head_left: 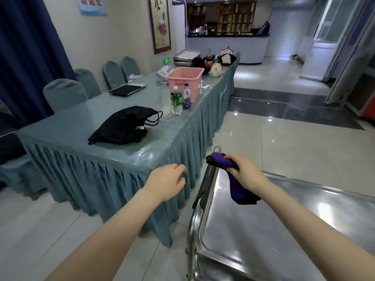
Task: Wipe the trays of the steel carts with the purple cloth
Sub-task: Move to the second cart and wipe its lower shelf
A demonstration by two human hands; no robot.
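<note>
- The right hand (246, 171) is clenched around the purple cloth (238, 186), which hangs bunched from the fist over the far left part of the steel cart's top tray (263, 230), beside the cart's handle rail (205, 191).
- The left hand (167, 180) is empty, fingers loosely curled, hovering in front of the skirted table (129, 147).
- On the table lie a black bag (123, 125), a green-labelled bottle (176, 102), a smaller bottle (186, 96) with a purple label, a pink basket (185, 80) and a laptop (127, 89).
- The bottle labels are too blurred to read.
- A blue wall sign (91, 5) carries red characters, cut off and unreadable; a framed picture (160, 23) bears large calligraphy.
</note>
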